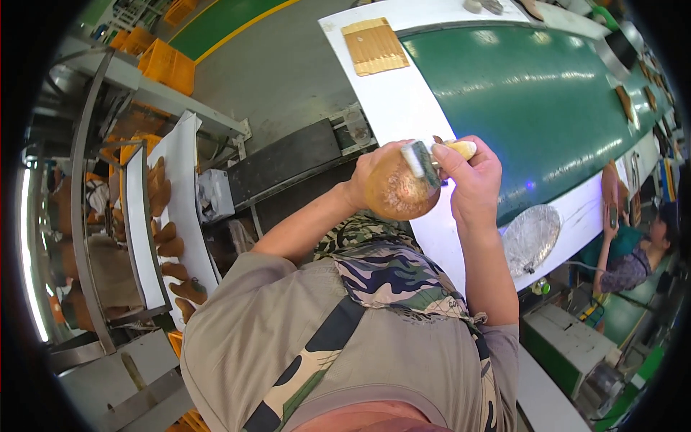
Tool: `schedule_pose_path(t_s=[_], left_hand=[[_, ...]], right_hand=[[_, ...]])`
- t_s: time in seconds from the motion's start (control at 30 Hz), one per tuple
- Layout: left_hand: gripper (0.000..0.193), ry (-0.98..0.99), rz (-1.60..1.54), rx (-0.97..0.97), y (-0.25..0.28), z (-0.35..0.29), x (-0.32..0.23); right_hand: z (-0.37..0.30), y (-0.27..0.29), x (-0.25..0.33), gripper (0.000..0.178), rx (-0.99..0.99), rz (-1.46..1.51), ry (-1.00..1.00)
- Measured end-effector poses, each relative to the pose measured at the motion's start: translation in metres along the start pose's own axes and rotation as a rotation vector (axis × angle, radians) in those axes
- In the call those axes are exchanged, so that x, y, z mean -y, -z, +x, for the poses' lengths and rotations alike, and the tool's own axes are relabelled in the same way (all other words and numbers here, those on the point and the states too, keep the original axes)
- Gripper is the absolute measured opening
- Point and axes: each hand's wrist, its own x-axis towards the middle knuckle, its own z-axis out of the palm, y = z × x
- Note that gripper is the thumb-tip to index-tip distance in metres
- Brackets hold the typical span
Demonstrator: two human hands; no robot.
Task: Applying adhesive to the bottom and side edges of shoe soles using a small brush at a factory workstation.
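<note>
— Left hand (367,176) cupped behind a tan shoe sole (399,189), gripping it raised at chest height, just near of the white table edge (403,108).
— Right hand (471,180) closed around a yellow-handled brush (425,160), bristles touching the sole's upper face.
— Looks like the brushing step, mid-coat by the shine on the sole. Next move likely calls for steady sweeps out to the rim, sole kept tilted toward the bristles.
— Just right, on the white edge: a crinkled foil-like dish (531,237). Left, well apart: a white rack (180,180) lined with brown soles.
— Farther out: green conveyor belt (533,93), small brown pieces along its far right side; a ridged tan pad (373,45) at the far white corner; orange crates (167,65) far left.
— Right, another person (633,252) at the belt. Nothing seen blocking the brush.
</note>
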Motion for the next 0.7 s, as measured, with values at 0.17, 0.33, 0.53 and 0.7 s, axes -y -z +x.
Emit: schedule_pose_path(t_s=[0.17,0.33,0.53,0.7], left_hand=[[0.071,0.066,-0.257,-0.179,0.033,-0.019,-0.021],[0.078,-0.549,0.562,-0.147,0.078,-0.047,-0.028],[0.071,-0.7,0.88,-0.39,0.094,-0.098,-0.093],[0.072,-0.565,0.896,-0.533,0.106,-0.136,-0.132]], right_hand=[[0.023,-0.017,-0.034,0.014,0.03,-0.065,-0.065],[0.023,-0.059,-0.058,0.014,0.016,-0.323,0.054],[0.002,-0.136,-0.043,0.022,0.332,-0.129,0.065],[0.01,-0.174,-0.022,0.02,0.548,0.264,0.023]])
